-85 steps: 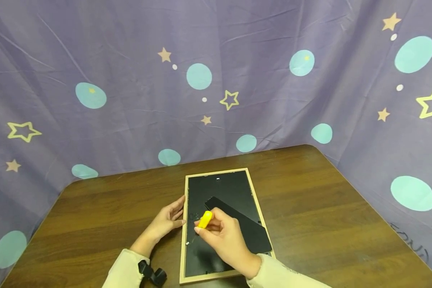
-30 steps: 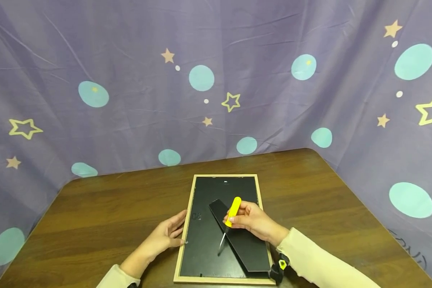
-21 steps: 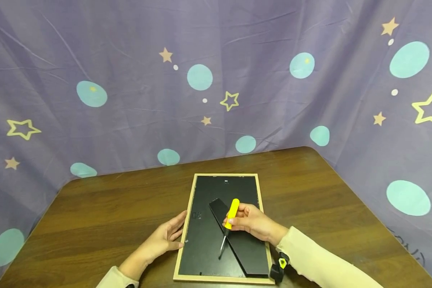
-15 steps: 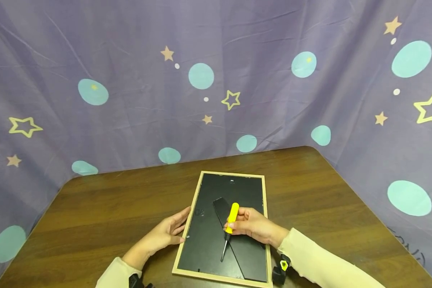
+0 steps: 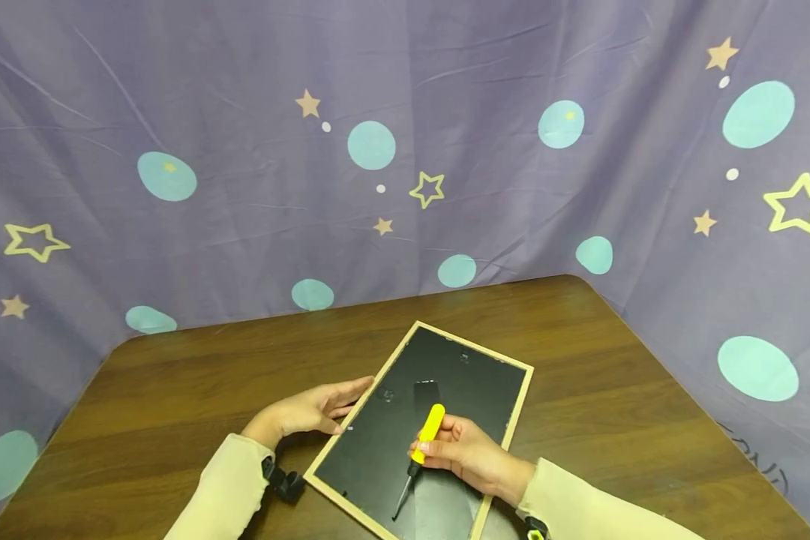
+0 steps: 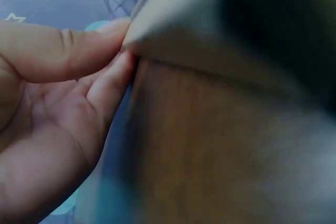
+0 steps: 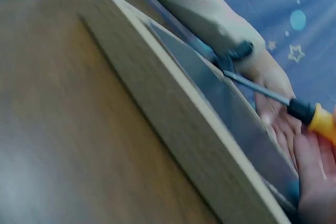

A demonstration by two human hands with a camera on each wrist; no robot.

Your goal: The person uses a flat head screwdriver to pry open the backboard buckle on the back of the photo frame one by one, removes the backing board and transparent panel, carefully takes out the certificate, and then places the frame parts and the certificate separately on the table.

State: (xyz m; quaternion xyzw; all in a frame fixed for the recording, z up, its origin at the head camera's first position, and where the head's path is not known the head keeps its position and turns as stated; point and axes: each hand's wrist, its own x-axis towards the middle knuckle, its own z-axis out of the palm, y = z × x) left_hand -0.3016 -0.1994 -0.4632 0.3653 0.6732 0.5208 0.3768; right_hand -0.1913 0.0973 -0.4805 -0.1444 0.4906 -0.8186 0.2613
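Note:
A picture frame with pale wooden edges lies back up, set at a slant on the table. On its glossy black back panel is a dark stand leg, mostly hidden by my right hand. My left hand rests its fingertips and thumb along the frame's left edge; the left wrist view has them against the wooden rail. My right hand pinches the yellow handle of a screwdriver between thumb and fingers, its metal shaft slanting down over the panel's near part.
The brown wooden table extends on both sides of the frame. A purple curtain with stars and blue dots hangs behind and around it. A black wrist strap piece hangs under the left sleeve, by the frame's near left corner.
The frame has turned clockwise on the table, its far end swinging right, with my left hand staying on its left edge. My right hand keeps the screwdriver and has come slightly nearer.

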